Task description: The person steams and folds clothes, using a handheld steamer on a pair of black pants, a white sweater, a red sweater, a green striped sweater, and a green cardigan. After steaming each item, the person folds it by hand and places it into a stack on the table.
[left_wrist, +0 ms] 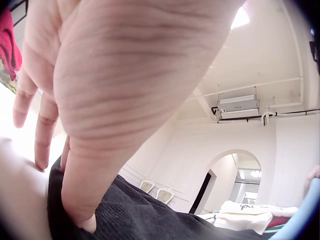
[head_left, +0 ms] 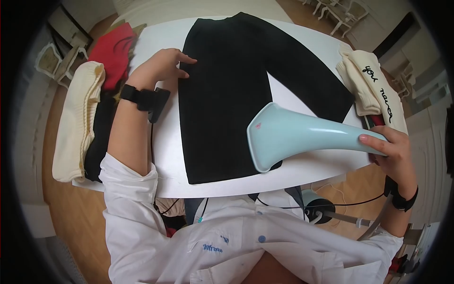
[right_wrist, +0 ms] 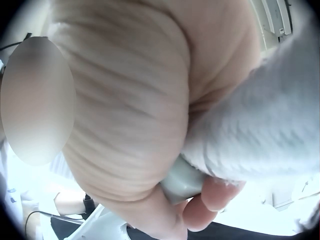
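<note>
A black knit garment [head_left: 222,94] with a long sleeve lies flat on the white table [head_left: 165,161]. At its left edge is my left hand [head_left: 163,65], thumb and index fingertip touching the fabric. In the left wrist view, the thumb [left_wrist: 87,190] rests on the black fabric [left_wrist: 145,212] while other fingers extend straight beside it. My right hand [head_left: 395,151] grips the handle of a pale blue garment steamer [head_left: 293,135]. The steamer's wide head overlaps the garment's lower right part. In the right wrist view, fingers curl round the handle beside the pale hose [right_wrist: 260,120].
Folded cream knitwear [head_left: 78,123] and a red garment [head_left: 113,54] are piled at the left edge. Another cream folded garment [head_left: 373,85] with lettering sits at the right. Below the table's front edge stands the steamer base [head_left: 319,206]; a black cable [head_left: 350,204] crosses there.
</note>
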Demonstrator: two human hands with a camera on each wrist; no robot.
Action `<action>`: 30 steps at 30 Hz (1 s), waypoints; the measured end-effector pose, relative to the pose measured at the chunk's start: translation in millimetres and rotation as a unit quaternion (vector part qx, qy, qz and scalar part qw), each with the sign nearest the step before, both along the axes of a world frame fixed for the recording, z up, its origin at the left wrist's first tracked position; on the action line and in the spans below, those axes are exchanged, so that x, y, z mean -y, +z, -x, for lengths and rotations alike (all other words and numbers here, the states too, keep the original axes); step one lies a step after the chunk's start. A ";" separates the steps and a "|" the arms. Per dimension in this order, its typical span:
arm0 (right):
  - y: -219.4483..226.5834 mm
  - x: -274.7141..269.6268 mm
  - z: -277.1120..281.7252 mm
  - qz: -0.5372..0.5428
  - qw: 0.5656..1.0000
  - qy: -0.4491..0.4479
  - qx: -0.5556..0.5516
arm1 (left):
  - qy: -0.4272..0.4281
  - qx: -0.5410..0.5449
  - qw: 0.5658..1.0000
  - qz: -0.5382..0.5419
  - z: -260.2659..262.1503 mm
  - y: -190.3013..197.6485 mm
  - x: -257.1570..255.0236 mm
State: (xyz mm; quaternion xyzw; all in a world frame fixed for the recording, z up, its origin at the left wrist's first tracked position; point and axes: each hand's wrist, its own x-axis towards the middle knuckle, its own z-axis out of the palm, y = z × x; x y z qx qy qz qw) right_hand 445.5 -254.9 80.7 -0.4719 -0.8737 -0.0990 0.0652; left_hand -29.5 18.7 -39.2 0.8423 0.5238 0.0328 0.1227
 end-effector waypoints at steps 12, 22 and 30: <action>-29.2 -38.4 47.9 0.026 0.999 -0.030 -0.023 | 0.020 0.036 0.999 0.017 2.8 -5.9 -5.6; -72.8 -157.1 103.6 -0.024 0.997 -0.069 -0.004 | 0.010 0.041 0.999 -0.009 3.3 -4.9 -4.5; -84.3 -157.7 104.4 0.030 0.995 -0.059 -0.078 | 0.008 0.055 0.998 -0.024 1.1 -4.1 -0.8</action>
